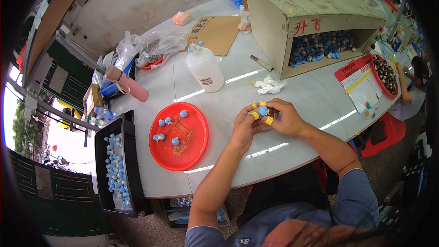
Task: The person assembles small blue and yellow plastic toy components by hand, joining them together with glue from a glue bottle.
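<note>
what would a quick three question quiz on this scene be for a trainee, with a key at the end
1. What sits between the left hand and the right hand?

2. True or false: yellow coverings show on digits of both hands.

3. Which of these lies to the left of the red plate?
A) the crumpled white tissue
B) the black tray
C) the cardboard sheet

Key:
1. A small blue piece, held in the fingers of both hands.
2. True.
3. B.
</note>
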Action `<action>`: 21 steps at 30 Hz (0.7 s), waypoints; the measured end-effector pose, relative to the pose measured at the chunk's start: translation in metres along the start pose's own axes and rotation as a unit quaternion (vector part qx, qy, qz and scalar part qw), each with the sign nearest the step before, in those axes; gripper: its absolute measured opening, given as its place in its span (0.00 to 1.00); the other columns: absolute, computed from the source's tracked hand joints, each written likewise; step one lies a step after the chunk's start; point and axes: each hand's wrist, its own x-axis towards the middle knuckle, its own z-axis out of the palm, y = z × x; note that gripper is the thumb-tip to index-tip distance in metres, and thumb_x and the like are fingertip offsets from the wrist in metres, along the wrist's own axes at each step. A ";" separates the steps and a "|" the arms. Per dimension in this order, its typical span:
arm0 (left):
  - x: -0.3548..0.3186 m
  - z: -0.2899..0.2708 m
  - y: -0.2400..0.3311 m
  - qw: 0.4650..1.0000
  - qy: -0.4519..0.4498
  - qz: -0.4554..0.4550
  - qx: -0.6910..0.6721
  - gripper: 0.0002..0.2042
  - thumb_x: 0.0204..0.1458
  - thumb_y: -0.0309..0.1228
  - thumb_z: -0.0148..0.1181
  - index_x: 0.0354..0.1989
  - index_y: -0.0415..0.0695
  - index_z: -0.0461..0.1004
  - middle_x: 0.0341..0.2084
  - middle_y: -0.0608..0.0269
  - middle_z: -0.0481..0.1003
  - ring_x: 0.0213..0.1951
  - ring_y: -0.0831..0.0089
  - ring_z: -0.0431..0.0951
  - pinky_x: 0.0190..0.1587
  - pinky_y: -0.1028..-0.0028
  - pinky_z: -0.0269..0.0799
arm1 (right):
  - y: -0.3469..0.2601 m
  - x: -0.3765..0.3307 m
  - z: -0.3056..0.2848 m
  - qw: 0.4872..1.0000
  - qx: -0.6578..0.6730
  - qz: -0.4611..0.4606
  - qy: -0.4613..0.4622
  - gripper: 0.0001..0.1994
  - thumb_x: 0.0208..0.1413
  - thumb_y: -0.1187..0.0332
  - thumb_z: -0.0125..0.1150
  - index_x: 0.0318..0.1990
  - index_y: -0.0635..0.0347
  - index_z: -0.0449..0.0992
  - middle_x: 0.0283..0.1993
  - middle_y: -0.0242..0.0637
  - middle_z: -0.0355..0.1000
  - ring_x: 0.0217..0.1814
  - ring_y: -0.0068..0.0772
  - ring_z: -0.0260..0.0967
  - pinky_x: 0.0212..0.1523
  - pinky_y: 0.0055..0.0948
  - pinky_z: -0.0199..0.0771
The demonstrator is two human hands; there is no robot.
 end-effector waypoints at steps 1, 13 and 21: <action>0.000 0.000 0.000 1.000 0.000 0.000 0.000 0.18 0.60 0.31 0.49 0.58 0.41 0.61 0.39 0.61 0.76 0.35 0.76 0.77 0.37 0.77 0.74 | 0.000 0.000 0.000 1.000 0.000 0.000 0.001 0.17 0.48 0.72 0.68 0.47 0.65 0.75 0.32 0.35 0.70 0.29 0.24 0.68 0.29 0.22 0.69; 0.002 0.004 0.004 0.996 0.018 0.023 0.086 0.19 0.60 0.27 0.49 0.58 0.37 0.60 0.36 0.56 0.77 0.33 0.74 0.78 0.35 0.77 0.73 | -0.001 0.003 -0.002 0.994 -0.079 -0.062 0.042 0.14 0.45 0.73 0.68 0.40 0.66 0.75 0.28 0.36 0.70 0.25 0.27 0.70 0.26 0.25 0.72; 0.009 -0.009 -0.003 0.990 0.060 0.054 0.116 0.20 0.59 0.26 0.51 0.59 0.34 0.58 0.35 0.53 0.76 0.33 0.70 0.78 0.37 0.74 0.75 | -0.028 0.009 -0.027 0.976 -0.084 -0.141 0.142 0.12 0.43 0.75 0.65 0.37 0.67 0.74 0.27 0.37 0.68 0.24 0.27 0.67 0.24 0.24 0.66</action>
